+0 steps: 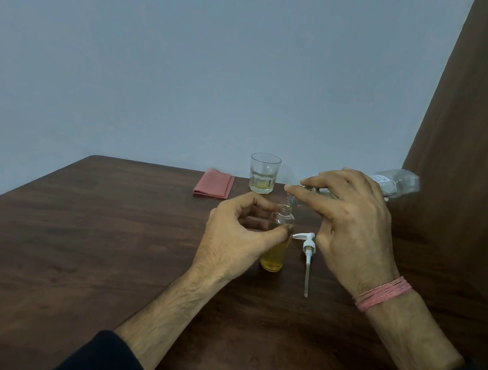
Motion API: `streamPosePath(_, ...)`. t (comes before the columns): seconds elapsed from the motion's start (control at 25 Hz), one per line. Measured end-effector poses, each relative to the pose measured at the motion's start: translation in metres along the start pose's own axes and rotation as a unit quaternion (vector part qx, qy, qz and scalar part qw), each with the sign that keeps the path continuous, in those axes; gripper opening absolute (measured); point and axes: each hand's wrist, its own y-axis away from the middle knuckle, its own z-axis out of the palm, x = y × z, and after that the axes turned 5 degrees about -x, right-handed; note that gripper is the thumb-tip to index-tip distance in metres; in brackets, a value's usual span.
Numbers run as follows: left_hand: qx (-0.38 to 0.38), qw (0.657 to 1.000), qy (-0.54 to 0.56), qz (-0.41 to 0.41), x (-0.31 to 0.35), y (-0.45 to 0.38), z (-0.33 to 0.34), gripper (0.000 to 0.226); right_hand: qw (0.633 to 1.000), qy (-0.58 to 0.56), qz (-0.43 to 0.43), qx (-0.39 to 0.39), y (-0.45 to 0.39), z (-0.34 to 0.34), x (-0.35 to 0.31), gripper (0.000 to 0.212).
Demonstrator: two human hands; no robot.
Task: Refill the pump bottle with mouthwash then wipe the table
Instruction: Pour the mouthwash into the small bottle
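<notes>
Nearest the camera, both forearms are reaching in over the dark wooden table [84, 226]. The left hand [235, 236] is curling thumb and fingers around the upper part of the small pump bottle [277, 244], which is standing upright with its neck open and yellow liquid filling roughly the lower half. Just right of it, the white pump head [308, 249] with its dip tube is lying flat on the table, so the unscrewing step looks done. The right hand [351, 228] is gripping a clear refill bottle [396, 185], tipping it near horizontal with its mouth directly above the pump bottle's neck; whether liquid is actually flowing cannot be told. Farther back, a glass tumbler [264, 173] is holding a little yellowish liquid, and a folded pink cloth [213, 184] is lying untouched to its left. Judgement: refilling is mid-way; refitting the pump and wiping are still outstanding.
</notes>
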Motion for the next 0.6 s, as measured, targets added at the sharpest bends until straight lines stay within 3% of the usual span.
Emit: streamPosePath(0.6,-0.018,1.000,-0.014,-0.005,-0.0012,-0.0023,-0.0013,0.030,1.000,0.005,-0.030,-0.004,-0.0037,-0.0020,0.0030,0.067)
